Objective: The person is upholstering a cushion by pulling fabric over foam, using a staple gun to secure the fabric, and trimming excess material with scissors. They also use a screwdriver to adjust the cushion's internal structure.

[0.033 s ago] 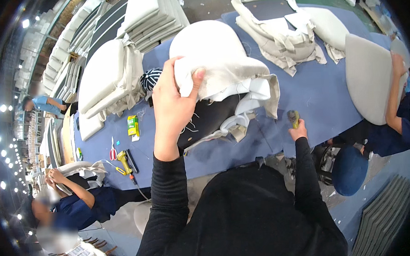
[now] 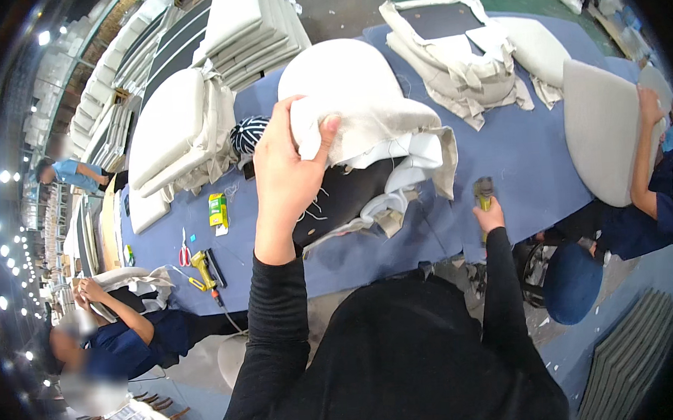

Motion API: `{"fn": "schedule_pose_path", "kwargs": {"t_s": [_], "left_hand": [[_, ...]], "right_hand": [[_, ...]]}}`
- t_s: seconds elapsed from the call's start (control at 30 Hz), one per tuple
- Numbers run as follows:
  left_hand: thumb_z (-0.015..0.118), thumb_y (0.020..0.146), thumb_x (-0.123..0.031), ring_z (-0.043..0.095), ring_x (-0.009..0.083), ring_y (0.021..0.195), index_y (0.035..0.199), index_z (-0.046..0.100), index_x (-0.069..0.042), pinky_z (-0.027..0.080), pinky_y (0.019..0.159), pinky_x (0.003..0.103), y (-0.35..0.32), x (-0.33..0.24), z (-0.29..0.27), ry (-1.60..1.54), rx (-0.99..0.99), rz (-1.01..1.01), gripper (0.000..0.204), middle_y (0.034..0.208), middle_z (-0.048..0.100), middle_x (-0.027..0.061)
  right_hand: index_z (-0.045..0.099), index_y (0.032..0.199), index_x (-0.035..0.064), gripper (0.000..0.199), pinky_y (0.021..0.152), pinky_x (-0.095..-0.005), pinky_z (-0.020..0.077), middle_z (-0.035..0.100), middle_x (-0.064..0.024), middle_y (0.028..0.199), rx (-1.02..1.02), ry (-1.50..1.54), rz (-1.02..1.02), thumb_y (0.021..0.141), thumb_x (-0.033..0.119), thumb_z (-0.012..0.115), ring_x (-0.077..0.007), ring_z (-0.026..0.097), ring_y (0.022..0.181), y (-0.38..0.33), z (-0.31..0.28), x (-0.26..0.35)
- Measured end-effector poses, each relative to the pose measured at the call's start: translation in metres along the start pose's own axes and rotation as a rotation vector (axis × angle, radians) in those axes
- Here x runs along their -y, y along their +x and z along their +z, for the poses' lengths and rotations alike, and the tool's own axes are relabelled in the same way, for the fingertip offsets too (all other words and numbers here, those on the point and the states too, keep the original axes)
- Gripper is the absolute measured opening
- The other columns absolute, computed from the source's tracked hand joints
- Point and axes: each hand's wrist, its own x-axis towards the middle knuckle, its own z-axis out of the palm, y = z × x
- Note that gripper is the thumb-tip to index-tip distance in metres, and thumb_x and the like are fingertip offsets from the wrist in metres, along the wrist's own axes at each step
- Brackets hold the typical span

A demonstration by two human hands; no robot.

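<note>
Blue covering runs the whole length of the worktop (image 2: 517,162), and stacks of pale cushions and folded covers crowd its far side, so the free space left to you is the stretch right in front of your body.

Your left hand (image 2: 288,167) is up over the seat piece (image 2: 345,80), fingers and thumb clamped on a fold of its beige fabric cover (image 2: 377,120). Held that way, the cloth is drawn back over the rounded pad toward you, which keeps it taut where it wraps over the edge. Under the pad the dark underside (image 2: 343,198) faces you, with loose threads and white trimmings hanging off it; the piece lies tilted on the worktop, apparently so that the edge being worked is within reach.

Your right hand (image 2: 490,215) rests low on the worktop, well apart from the seat piece, closed around a small yellow and grey tool (image 2: 484,191). It lies to the side, ready but not applied to the cloth.

To your left, scissors with red handles (image 2: 184,252), a yellow hand tool (image 2: 202,269) and a small yellow-green box (image 2: 218,210) lie near the front edge, set out within arm's reach. Another person's arm (image 2: 642,160) steadies an upright cushion panel (image 2: 602,127) at the right end, and a person in blue (image 2: 122,328) sits at the lower left.
</note>
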Motion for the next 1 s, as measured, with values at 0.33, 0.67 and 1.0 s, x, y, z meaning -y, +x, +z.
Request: {"fn": "schedule_pose_path", "kwargs": {"t_s": [0.33, 0.67, 1.0], "left_hand": [[0.078, 0.097, -0.038, 0.072, 0.0432, 0.108, 0.129, 0.062, 0.001, 0.055, 0.093, 0.046, 0.004, -0.012, 0.013, 0.024, 0.043, 0.021, 0.053, 0.114, 0.074, 0.0237], [0.057, 0.097, 0.001, 0.074, 0.0322, 0.107, 0.131, 0.065, -0.003, 0.055, 0.093, 0.040, -0.009, -0.015, 0.008, 0.001, 0.051, 0.090, 0.035, 0.115, 0.076, 0.0180], [0.056, 0.097, 0.001, 0.075, 0.0309, 0.106, 0.130, 0.065, -0.003, 0.056, 0.092, 0.039, -0.015, -0.019, 0.005, -0.010, 0.054, 0.090, 0.035, 0.113, 0.076, 0.0185]], "right_hand": [[0.062, 0.131, -0.0001, 0.037, 0.058, -0.0263, 0.0444, 0.052, 0.0025, 0.070, 0.662, 1.187, -0.325, 0.109, 0.029, 0.061, -0.0086, 0.050, 0.060, -0.213, -0.041, 0.300], [0.061, 0.127, 0.0006, 0.025, 0.055, -0.0239, 0.0426, 0.053, 0.0017, 0.087, 0.735, 1.326, -0.235, 0.109, 0.019, 0.064, -0.0053, 0.047, 0.061, -0.248, -0.007, 0.313], [0.060, 0.125, 0.0043, 0.028, 0.057, -0.0239, 0.0387, 0.043, 0.0051, 0.065, 0.712, 1.234, -0.228, 0.111, 0.029, 0.060, -0.0052, 0.042, 0.056, -0.255, -0.013, 0.316]]}}
